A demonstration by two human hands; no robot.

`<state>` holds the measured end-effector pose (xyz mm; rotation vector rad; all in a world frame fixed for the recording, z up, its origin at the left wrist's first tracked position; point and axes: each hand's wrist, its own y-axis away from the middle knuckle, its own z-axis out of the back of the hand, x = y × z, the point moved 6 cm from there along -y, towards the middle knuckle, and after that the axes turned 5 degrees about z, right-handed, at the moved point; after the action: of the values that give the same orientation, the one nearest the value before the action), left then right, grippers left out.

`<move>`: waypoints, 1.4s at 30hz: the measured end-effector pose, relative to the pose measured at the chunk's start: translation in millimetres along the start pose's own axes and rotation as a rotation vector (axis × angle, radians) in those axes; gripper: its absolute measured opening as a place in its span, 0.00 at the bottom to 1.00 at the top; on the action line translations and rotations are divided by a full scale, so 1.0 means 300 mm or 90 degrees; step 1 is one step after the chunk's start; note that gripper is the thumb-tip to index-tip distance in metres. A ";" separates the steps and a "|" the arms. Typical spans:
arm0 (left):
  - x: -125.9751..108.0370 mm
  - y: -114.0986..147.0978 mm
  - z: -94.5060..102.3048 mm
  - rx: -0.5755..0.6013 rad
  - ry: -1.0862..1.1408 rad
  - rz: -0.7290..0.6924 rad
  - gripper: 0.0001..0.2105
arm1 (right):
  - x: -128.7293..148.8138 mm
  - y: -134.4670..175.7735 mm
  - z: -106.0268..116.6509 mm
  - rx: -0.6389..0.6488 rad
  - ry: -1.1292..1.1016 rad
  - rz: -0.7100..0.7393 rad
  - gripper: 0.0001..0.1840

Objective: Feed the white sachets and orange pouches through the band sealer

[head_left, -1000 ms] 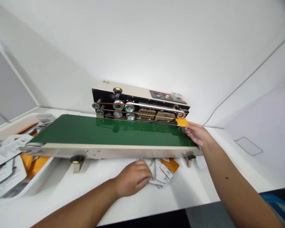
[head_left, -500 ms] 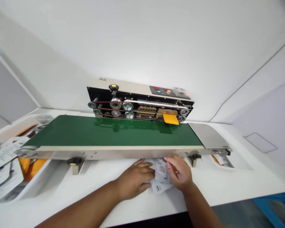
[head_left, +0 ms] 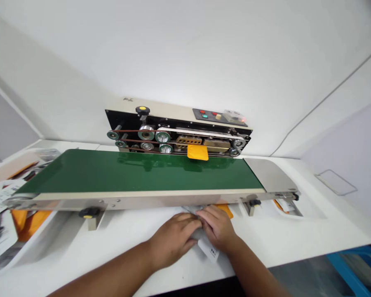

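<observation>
Two hands, left hand (head_left: 173, 235) and right hand (head_left: 218, 232), curl fingers onto the white packets (head_left: 208, 247) on the table (head_left: 126, 235), below the conveyor (head_left: 136, 171). They look light, thin, slippery; pinch one by its edge.

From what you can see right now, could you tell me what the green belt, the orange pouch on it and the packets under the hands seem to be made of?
The green belt looks like smooth rubber or PVC: it mirrors the rollers faintly. The orange pouch seems matte plastic film or foil, flat and thin. The white packets, under the left hand and right hand, look like printed plastic or paper; which one is unclear.
</observation>
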<state>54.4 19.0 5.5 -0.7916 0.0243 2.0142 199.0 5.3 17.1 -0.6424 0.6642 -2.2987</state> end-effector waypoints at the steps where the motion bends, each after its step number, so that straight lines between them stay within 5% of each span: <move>1: 0.006 -0.001 0.003 -0.011 -0.001 0.009 0.19 | 0.000 0.002 0.004 -0.001 -0.020 0.004 0.16; 10: 0.012 0.011 0.072 -0.214 -0.039 -0.077 0.10 | 0.013 0.012 0.044 -0.009 -0.087 0.047 0.33; 16: -0.029 0.029 0.130 -0.288 -0.102 -0.087 0.11 | 0.020 -0.005 0.047 -0.026 -0.086 0.081 0.29; 20: -0.049 0.035 0.154 -0.302 -0.109 -0.078 0.12 | 0.017 0.003 0.045 -0.053 -0.065 0.104 0.14; 29: -0.056 0.034 0.143 -0.281 -0.137 -0.133 0.13 | -0.016 0.028 0.045 -0.084 -0.055 0.034 0.17; 36: -0.040 0.033 0.102 -0.205 -0.096 -0.101 0.15 | 0.013 0.024 0.032 -0.062 -0.035 0.124 0.26; 42: -0.003 0.040 0.120 -0.269 -0.069 -0.025 0.10 | -0.012 0.041 0.043 -0.018 0.026 0.041 0.25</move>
<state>26.6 23.3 31.0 -0.9320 -0.4887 2.0482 214.5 -4.0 18.6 -0.5800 0.7271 -2.2515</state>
